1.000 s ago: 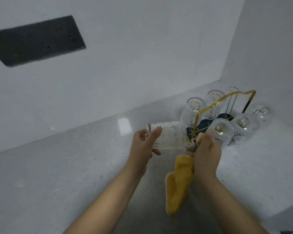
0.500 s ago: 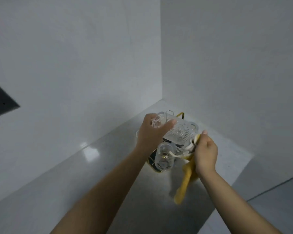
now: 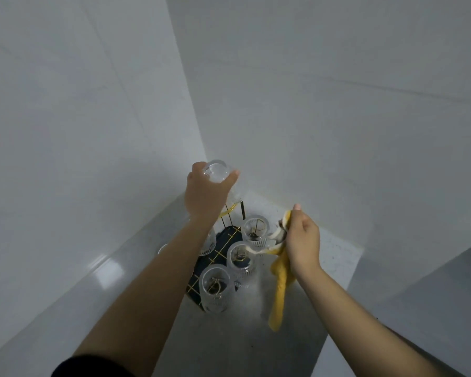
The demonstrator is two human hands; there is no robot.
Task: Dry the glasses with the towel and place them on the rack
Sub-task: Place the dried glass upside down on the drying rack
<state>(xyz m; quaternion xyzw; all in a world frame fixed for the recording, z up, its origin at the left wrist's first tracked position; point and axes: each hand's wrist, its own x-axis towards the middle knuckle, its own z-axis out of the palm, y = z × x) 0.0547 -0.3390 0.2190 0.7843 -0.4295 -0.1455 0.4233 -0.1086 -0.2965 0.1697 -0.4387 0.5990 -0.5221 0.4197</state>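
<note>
My left hand (image 3: 206, 194) grips a clear ribbed glass (image 3: 218, 172) upside down by its base, above the far end of the gold wire rack (image 3: 229, 239) with its dark base. Three upturned glasses stand on the rack's right side: the nearest glass (image 3: 215, 288), the middle glass (image 3: 241, 258) and the far glass (image 3: 256, 229). Another glass (image 3: 208, 243) is partly hidden behind my left forearm. To the right of the rack, my right hand (image 3: 302, 239) holds the yellow towel (image 3: 279, 289), which hangs down toward the counter.
The grey speckled counter (image 3: 229, 344) runs into a corner between two white walls (image 3: 310, 104). A lower ledge or step drops off at the right (image 3: 419, 281). The rack sits close to that corner.
My left hand lifted the glass away from the towel and turned it base up over the rack's far end. My right hand drew the towel off to the right. The view swung toward the corner.
</note>
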